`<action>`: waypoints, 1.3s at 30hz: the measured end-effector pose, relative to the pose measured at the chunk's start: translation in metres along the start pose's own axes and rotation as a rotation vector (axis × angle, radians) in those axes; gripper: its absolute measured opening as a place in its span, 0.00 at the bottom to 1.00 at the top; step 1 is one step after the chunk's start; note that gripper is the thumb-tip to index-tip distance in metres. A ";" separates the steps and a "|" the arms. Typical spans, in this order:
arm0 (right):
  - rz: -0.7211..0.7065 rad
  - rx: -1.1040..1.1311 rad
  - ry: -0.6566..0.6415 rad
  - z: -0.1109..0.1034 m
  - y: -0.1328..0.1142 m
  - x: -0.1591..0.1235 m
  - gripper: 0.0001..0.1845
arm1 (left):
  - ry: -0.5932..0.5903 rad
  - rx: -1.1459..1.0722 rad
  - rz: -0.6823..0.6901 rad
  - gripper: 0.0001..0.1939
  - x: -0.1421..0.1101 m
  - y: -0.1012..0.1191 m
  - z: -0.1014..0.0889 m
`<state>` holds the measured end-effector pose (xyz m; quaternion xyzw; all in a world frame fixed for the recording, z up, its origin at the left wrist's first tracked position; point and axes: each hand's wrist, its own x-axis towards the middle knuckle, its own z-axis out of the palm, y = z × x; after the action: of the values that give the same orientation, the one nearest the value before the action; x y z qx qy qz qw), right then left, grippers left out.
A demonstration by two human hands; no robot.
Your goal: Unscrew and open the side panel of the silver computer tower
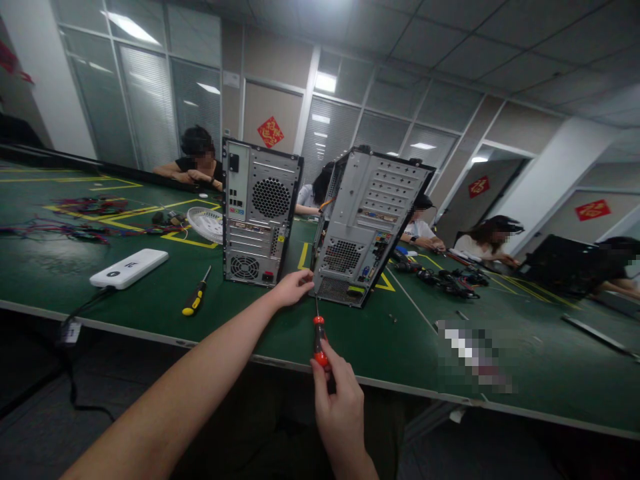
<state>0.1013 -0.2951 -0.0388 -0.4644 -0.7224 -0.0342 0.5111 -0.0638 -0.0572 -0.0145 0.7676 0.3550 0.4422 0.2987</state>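
My right hand (340, 403) is closed round the red and black handle of a screwdriver (319, 340). Its thin shaft points up at the lower left corner of a grey computer case (343, 227), which stands upright with its back panel facing me. At that same corner the fingers of my left hand (293, 288) are drawn together, close to the screwdriver's tip. Whatever they pinch is too small to make out. Left of it stands a second computer case (260, 230), also upright with its rear ports and fan grille showing. A yellow and black screwdriver (197, 300) lies left of my left hand.
A white power bank (131, 268) with a black cable lies on the green table (240, 327). Bundles of wires (85, 227) and black cables (453, 283) lie to both sides. A white round tray (206, 223) sits behind. Several people work across the table.
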 end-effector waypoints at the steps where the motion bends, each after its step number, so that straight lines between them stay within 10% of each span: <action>1: -0.004 0.002 -0.003 0.000 0.000 0.000 0.19 | 0.000 0.000 0.001 0.09 0.000 -0.001 0.000; 39: 0.102 0.015 0.009 -0.001 -0.001 0.001 0.19 | 0.004 0.031 -0.034 0.09 -0.002 0.008 -0.002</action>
<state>0.1016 -0.2954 -0.0372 -0.4969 -0.6955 -0.0050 0.5190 -0.0637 -0.0633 -0.0088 0.7649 0.3755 0.4332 0.2937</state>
